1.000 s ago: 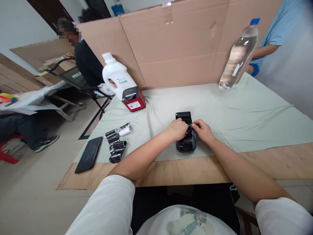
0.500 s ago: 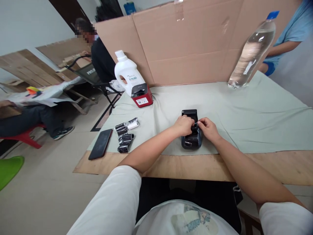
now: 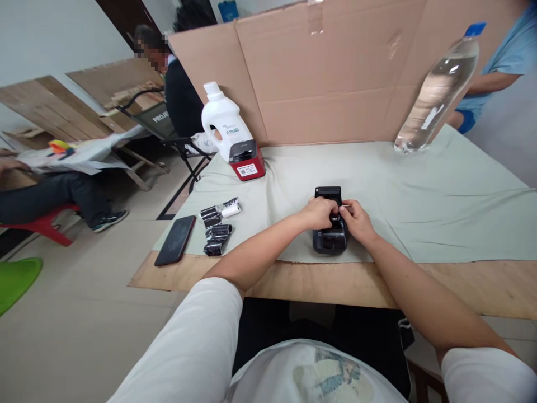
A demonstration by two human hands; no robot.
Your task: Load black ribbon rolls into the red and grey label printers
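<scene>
A black device, probably a portable receipt printer, lies on the cloth in front of me. Its far end looks like a raised flap, and its near end is glossy. My left hand reaches over it from the left, fingers curled down on its middle. With thumb and forefinger pressed together, my right hand touches the device's right side. My fingers cover the middle, so any small part between them is hidden. Left of the hands lie several small rolls in black wrap and a small white roll.
A dark phone rests at the table's left. Behind stand a white jug, a red and black box and a large water bottle against a cardboard panel. Other people sit beyond, left and right.
The camera view has shifted slightly. Both hands stay at the device's middle, with the left fingers slightly further over it. Nothing on the table has visibly moved.
</scene>
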